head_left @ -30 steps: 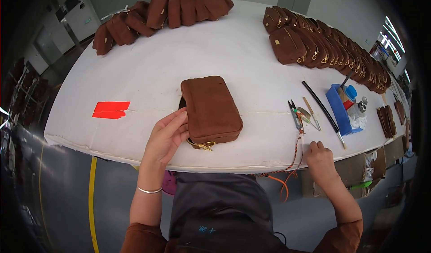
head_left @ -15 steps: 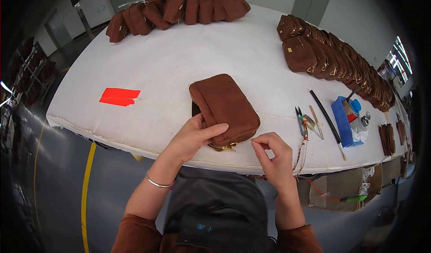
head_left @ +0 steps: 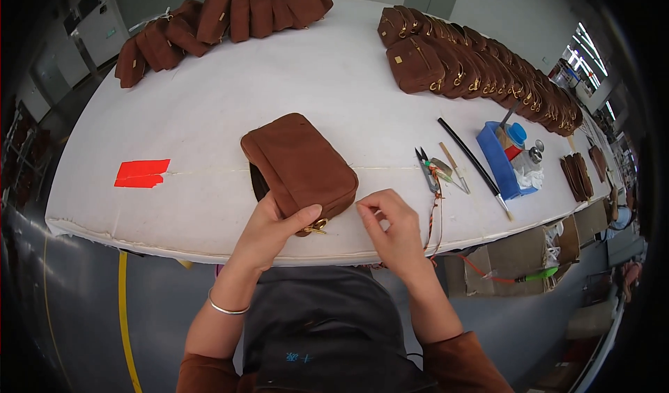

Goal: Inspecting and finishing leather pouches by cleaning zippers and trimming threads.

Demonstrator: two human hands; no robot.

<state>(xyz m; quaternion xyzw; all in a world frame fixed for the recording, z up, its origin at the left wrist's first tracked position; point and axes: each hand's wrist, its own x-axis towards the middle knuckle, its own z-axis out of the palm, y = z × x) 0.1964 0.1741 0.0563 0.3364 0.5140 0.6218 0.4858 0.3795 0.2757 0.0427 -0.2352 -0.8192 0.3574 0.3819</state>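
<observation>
A brown zip pouch (head_left: 306, 159) with rounded corners is tilted up off the white table near its front edge. My left hand (head_left: 263, 233) grips its near left side, the thumb lying on the front and the other fingers hidden beneath. A gold zipper pull (head_left: 317, 226) hangs at the pouch's near end, beside that thumb. My right hand (head_left: 396, 231) is just off the pouch's near right corner. Its thumb and index finger are bent together in a pinch; whatever they hold, if anything, is too small to make out.
Brown pouches stand in rows at the far left (head_left: 240, 13) and far right (head_left: 481, 69). Right of my hands lie thread snips (head_left: 426, 170), a thin stick tool (head_left: 454, 164), a long black brush (head_left: 474, 163) and a blue tray (head_left: 498, 157) with bottles. Red tape (head_left: 141, 173) marks the left.
The view has swung to the right, so the table and its things sit further left in it. My left hand keeps its hold on the pouch; the right stays pinched near its corner.
</observation>
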